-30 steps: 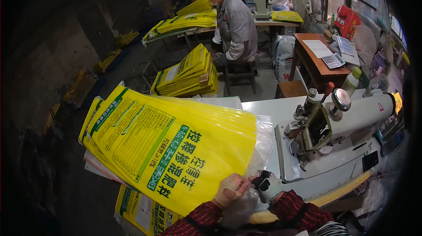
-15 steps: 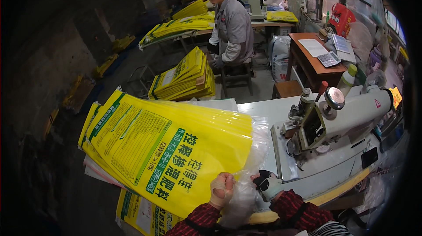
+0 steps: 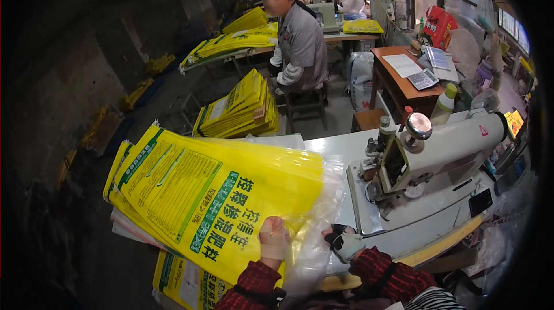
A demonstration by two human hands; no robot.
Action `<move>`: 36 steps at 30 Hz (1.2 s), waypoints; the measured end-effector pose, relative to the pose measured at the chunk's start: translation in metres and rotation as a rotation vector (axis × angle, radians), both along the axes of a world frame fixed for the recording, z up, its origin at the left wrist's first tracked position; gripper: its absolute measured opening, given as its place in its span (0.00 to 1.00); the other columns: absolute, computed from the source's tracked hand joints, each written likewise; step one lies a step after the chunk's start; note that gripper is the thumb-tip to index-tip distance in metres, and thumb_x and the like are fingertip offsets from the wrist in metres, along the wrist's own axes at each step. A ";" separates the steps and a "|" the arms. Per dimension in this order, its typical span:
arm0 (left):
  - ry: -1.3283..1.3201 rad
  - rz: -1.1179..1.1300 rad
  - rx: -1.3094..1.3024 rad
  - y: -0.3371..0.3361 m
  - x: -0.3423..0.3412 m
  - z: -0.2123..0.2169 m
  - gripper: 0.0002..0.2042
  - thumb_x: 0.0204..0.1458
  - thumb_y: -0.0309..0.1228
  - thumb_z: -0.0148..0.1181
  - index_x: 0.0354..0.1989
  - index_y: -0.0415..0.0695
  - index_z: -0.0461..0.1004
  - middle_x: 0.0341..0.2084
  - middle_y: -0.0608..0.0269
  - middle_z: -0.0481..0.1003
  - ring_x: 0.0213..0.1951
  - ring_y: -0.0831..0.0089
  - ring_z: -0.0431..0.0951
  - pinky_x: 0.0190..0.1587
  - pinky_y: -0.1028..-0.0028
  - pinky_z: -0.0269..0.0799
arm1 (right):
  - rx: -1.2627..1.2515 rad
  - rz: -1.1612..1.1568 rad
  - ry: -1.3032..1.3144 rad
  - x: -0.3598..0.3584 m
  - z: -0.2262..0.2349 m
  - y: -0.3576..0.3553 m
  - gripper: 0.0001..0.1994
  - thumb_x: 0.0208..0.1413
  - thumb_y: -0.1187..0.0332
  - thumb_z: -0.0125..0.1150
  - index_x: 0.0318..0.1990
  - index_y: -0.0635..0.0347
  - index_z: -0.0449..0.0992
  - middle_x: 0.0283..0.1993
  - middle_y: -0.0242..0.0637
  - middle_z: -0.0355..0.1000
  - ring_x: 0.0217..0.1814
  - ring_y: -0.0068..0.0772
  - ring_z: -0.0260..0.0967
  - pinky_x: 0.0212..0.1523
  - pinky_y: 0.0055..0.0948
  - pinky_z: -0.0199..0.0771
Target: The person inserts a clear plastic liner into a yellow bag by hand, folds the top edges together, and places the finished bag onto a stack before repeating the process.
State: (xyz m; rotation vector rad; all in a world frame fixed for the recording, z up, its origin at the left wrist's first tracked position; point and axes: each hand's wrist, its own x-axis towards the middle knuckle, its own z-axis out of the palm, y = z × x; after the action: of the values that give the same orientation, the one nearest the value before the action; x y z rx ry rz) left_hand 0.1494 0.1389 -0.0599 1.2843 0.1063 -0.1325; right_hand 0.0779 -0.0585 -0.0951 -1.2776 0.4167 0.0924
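A fanned stack of yellow printed bags (image 3: 231,189) lies across the left of the white table, with clear plastic liners (image 3: 323,206) sticking out of their right ends. My left hand (image 3: 274,239), in a beige wrap or glove, is closed with its fingers curled at the near right corner of the top bag, where the surface creases. Just right of the liners, my right hand (image 3: 346,243), in a pale glove with black on the fingers, has thumb and fingers pinched at the liner's edge. The exact grip of both hands is partly hidden.
A sewing machine (image 3: 438,148) stands on the table (image 3: 332,147) to the right, a phone (image 3: 480,201) beside it. Ahead, a seated person (image 3: 300,44) is near another bag stack (image 3: 236,108). A brown desk (image 3: 398,79) carries a calculator (image 3: 423,79). More bags (image 3: 187,281) lie below.
My left hand has moved left and slightly up over the yellow bag, away from my right hand. The liner between the hands looks more spread. The view has shifted slightly.
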 end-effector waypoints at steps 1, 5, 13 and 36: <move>0.009 -0.053 -0.054 0.005 -0.001 0.010 0.07 0.64 0.32 0.52 0.35 0.45 0.68 0.19 0.73 0.64 0.19 0.80 0.64 0.22 0.78 0.62 | -0.098 0.052 0.017 0.000 -0.002 -0.002 0.07 0.53 0.68 0.68 0.31 0.61 0.77 0.26 0.29 0.72 0.26 0.20 0.67 0.27 0.23 0.67; 0.130 -0.138 -0.168 0.021 -0.007 0.051 0.07 0.64 0.32 0.52 0.34 0.44 0.67 0.18 0.73 0.63 0.16 0.81 0.63 0.19 0.79 0.59 | -0.053 0.073 -0.008 -0.002 -0.006 -0.009 0.09 0.56 0.66 0.65 0.36 0.64 0.78 0.26 0.30 0.73 0.27 0.22 0.68 0.29 0.23 0.67; -0.507 -0.358 0.924 0.042 -0.038 0.089 0.10 0.55 0.34 0.63 0.37 0.43 0.71 0.16 0.64 0.67 0.19 0.66 0.70 0.26 0.71 0.68 | -0.221 0.120 0.011 -0.009 0.005 -0.013 0.10 0.57 0.64 0.64 0.35 0.64 0.79 0.27 0.31 0.75 0.28 0.23 0.70 0.31 0.23 0.71; -0.456 -0.019 0.750 0.028 -0.090 0.107 0.07 0.57 0.27 0.59 0.30 0.37 0.72 0.21 0.66 0.69 0.25 0.77 0.69 0.29 0.75 0.65 | -0.934 -0.292 -0.734 -0.074 0.048 0.001 0.07 0.55 0.74 0.58 0.41 0.63 0.75 0.39 0.41 0.73 0.40 0.40 0.72 0.41 0.34 0.72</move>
State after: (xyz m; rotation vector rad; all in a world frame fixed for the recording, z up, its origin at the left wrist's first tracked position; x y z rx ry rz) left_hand 0.0589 0.1673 0.0473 2.0302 -0.2749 0.2085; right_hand 0.0042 -0.0579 -0.0475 -2.0131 -0.0287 -0.8902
